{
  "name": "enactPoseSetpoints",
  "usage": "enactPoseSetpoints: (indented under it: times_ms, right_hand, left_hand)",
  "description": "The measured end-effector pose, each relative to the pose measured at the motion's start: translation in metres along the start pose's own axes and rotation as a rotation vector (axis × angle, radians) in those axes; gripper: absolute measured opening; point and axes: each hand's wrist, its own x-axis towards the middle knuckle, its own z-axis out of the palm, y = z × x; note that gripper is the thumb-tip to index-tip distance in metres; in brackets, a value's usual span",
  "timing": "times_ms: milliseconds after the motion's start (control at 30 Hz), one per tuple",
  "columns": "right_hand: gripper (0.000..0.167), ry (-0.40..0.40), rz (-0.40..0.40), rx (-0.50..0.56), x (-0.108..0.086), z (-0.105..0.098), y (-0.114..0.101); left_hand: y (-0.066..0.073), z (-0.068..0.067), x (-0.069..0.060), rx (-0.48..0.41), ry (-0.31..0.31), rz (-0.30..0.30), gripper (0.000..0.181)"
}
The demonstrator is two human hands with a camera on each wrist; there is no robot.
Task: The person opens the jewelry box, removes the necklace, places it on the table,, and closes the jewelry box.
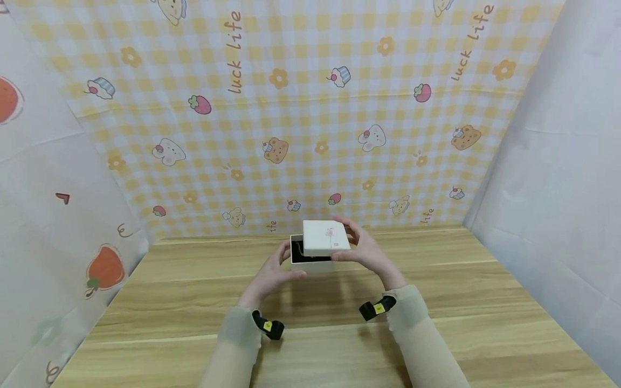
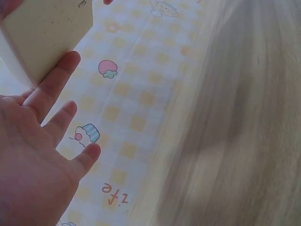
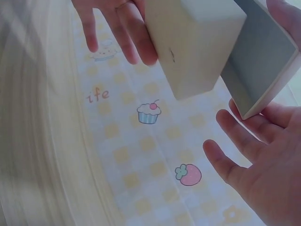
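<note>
Held between the thumb and fingers of my left hand (image 1: 269, 274) is the white base of a small gift box (image 1: 314, 267). Inside it, a black lining (image 1: 295, 257) shows, with a thin chain (image 1: 299, 249) lying on it. My right hand (image 1: 367, 253) grips the white lid (image 1: 317, 237), which bears a pink flower print. In the head view the lid hides much of the base's inside. The right wrist view shows the lid's hollow grey underside (image 3: 263, 56), tilted beside the base (image 3: 197, 47). Both parts are raised off the table.
A wood-grain table (image 1: 194, 302) lies beneath the hands. A yellow checked cloth (image 1: 301, 118) with cartoon prints hangs at its back edge. White cloths hang on the left (image 1: 34, 215) and right (image 1: 548, 215). Each wrist wears a black camera band.
</note>
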Motion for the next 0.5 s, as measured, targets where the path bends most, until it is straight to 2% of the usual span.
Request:
enactPoseSetpoints:
  times_ms: [200, 500]
  right_hand:
    - [0.092, 0.014, -0.007, 0.012, -0.002, -0.006, -0.001]
    - [0.093, 0.022, -0.028, 0.021, -0.002, -0.012, -0.002]
  left_hand:
    - [-0.005, -0.003, 0.001, 0.018, 0.013, -0.005, 0.083]
    - [-0.001, -0.011, -0.003, 0.04, 0.036, -0.025, 0.085]
